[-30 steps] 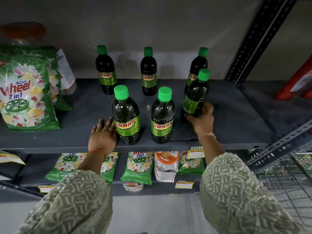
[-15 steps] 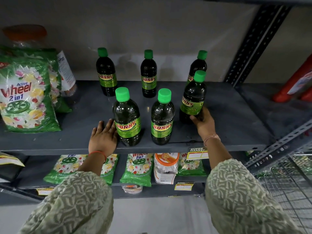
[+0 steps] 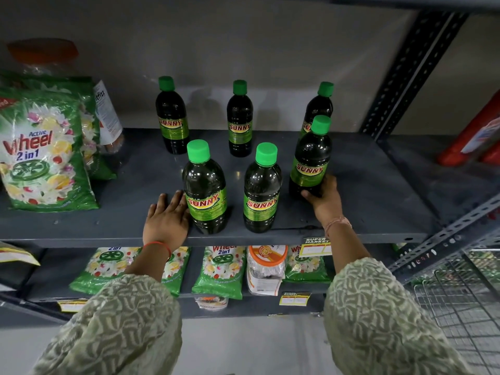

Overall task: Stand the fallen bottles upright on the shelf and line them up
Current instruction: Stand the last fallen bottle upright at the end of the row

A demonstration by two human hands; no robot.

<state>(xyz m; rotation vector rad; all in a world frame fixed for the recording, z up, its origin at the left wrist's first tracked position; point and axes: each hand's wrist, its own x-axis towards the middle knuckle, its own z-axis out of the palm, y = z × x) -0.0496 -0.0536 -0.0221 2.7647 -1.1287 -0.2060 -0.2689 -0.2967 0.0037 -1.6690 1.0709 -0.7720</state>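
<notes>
Now the right hand [image 3: 323,197] has its grip wrapped around the base of the front right bottle [image 3: 311,161], fingers curled behind it and thumb at the front, and the bottle stands upright on the grey shelf [image 3: 365,190]. The left hand [image 3: 167,216] lies flat and open on the shelf, fingers spread and holding nothing, its edge just touching the front left bottle [image 3: 204,190]. Between those two stands the front middle bottle [image 3: 262,192], upright and near the shelf's front lip. The held bottle sits a little further back than the other two in front, so the front row is not straight.

Behind them are three more dark bottles with green caps: the back left bottle [image 3: 171,117], the back middle bottle [image 3: 239,120] and the back right bottle [image 3: 319,106], the last partly hidden behind the held one. All six are standing.

To the left on the same shelf leans a green detergent pack [image 3: 44,158], with more packs behind it. On the lower shelf [image 3: 54,272] lie further green packs [image 3: 220,269] and a jar with an orange lid [image 3: 266,266].
</notes>
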